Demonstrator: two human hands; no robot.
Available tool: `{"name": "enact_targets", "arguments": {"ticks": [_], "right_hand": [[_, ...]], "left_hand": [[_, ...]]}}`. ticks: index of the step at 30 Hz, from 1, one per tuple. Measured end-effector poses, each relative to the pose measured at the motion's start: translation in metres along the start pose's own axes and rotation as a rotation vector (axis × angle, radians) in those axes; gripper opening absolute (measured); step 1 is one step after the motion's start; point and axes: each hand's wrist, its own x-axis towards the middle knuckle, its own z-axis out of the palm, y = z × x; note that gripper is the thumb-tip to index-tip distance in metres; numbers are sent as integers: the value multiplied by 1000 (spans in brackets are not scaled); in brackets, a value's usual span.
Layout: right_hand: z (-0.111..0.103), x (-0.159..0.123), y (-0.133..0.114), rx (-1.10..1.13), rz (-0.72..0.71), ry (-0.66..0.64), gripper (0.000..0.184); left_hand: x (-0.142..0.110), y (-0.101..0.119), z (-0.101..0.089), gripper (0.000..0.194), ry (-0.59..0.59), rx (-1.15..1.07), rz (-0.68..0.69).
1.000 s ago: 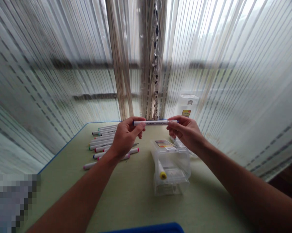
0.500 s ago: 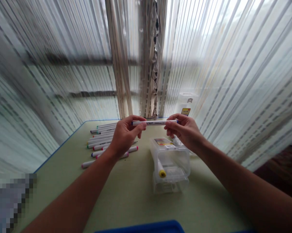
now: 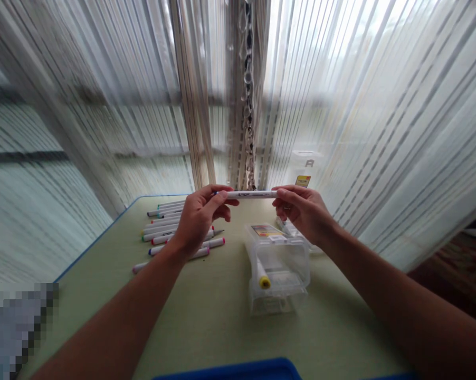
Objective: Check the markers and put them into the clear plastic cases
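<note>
A white marker (image 3: 254,195) with dark print is held level above the table, one end in each hand. My left hand (image 3: 202,216) pinches its left end, where a bit of blue shows. My right hand (image 3: 303,211) pinches the other end, and the fingers cover that tip. Below the right hand lies a clear plastic case (image 3: 279,258) on its side, its open end facing me. Inside the case rests a marker with a yellow end (image 3: 264,282). Several white markers with coloured ends (image 3: 162,221) lie in a row, partly behind my left hand and forearm.
The pale green table (image 3: 214,316) has a blue edge. Behind the case stands a clear piece with a yellow label (image 3: 303,181). A blue object (image 3: 230,370) lies at the near edge. Striped sheer curtains (image 3: 143,121) hang along the table's far side.
Both hands have risen slightly with the marker. The left hand's grip covers more of the blue end, and the right fingers now hide the right tip. The case and row of markers have stayed put.
</note>
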Motion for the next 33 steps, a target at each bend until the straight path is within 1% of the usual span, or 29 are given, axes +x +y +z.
{"name": "enact_targets", "arguments": {"ticks": [5,12,18,25,33], "right_hand": [[-1,1,-2,54,28,-5,27],[-4,2,-3,76,63,-12,24],[-2,1,-4,19,52,12,24],[-3,2,1,-40,-7,-7,28],[-2,-1,9,-184,-48,-12,29]], "left_hand": [[1,2,1,22,-2,-78,-37],[0,4,0,25,-5,-99,-47],[1,0,-2,27,-12,-15,-18],[1,-4,-2,30,-4,60,5],[0,-6,-1,34,-5,221,76]]}}
